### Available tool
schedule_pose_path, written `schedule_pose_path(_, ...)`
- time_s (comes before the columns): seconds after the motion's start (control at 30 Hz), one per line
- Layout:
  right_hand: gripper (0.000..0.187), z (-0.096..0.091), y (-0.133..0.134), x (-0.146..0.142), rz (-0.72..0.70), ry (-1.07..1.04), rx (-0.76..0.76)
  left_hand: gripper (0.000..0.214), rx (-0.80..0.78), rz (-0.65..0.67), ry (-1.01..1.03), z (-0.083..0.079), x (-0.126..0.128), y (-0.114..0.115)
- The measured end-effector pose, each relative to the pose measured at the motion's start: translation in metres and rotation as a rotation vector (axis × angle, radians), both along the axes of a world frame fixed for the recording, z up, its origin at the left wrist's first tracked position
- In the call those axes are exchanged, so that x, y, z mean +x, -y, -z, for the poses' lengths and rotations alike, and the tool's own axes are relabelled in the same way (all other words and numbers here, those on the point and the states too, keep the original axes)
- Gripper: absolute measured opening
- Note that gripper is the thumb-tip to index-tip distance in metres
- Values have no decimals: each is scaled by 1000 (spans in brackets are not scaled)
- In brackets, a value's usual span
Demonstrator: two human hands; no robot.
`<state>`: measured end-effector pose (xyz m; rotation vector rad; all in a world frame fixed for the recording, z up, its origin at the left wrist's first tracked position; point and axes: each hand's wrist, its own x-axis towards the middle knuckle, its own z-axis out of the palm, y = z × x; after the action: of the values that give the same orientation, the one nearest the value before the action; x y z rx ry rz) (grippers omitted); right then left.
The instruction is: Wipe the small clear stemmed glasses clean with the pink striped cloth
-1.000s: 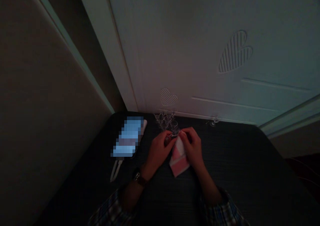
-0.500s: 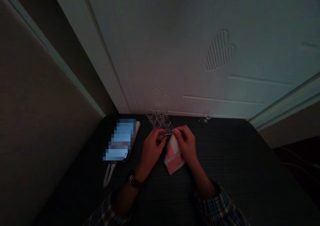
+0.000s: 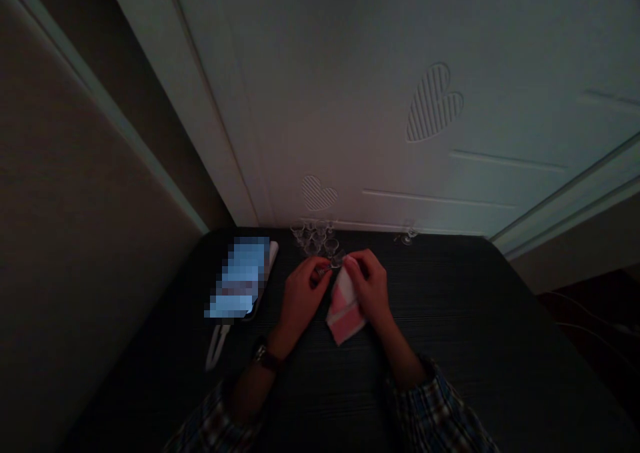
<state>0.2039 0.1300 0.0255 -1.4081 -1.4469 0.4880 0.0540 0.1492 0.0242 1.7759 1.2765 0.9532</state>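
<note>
My left hand (image 3: 306, 291) is closed on a small clear stemmed glass (image 3: 337, 259), whose bowl points toward the right hand. My right hand (image 3: 369, 281) pinches a pink and white cloth (image 3: 346, 314) at its upper end, against the rim of that glass. The cloth's lower part hangs down between the two hands. Just beyond my left hand stands a cluster of several small clear glasses (image 3: 315, 238) at the back of the table. The fingertips partly hide the held glass.
Left of my hands lies a phone (image 3: 245, 276) with a lit, blurred screen and a white strap (image 3: 217, 346). One more small glass (image 3: 409, 237) stands at the back right. A white panel with raised hearts (image 3: 320, 193) rises behind the dark table (image 3: 450, 346).
The whole view has shifted slightly. Both hands keep their hold on the glass and the cloth, with only a small change in the fingers and the cloth's hang.
</note>
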Motion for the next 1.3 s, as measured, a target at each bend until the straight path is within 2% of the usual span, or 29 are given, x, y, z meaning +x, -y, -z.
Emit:
schedule_pose_path(0.33, 21, 1, 2, 1, -57, -114, -44, 27, -244, 33, 433, -1, -1, -7)
schedule_pose_path(0.5, 22, 4, 0, 2, -48, -216, -56, 28, -325, 129, 557, 0, -4, -5)
schedule_pose_path(0.77, 23, 9, -4, 7, -8, -352, -70, 23, -404, 267, 566, -2, -2, -4)
schedule_pose_path(0.97, 22, 9, -3, 7, -6, -388, -75, 25, -403, 284, 570, -3, -3, -5)
schedule_pose_path(1.3, 22, 8, -3, 9, 3, -397, -72, 21, -350, 240, 497, 1, 1, -5)
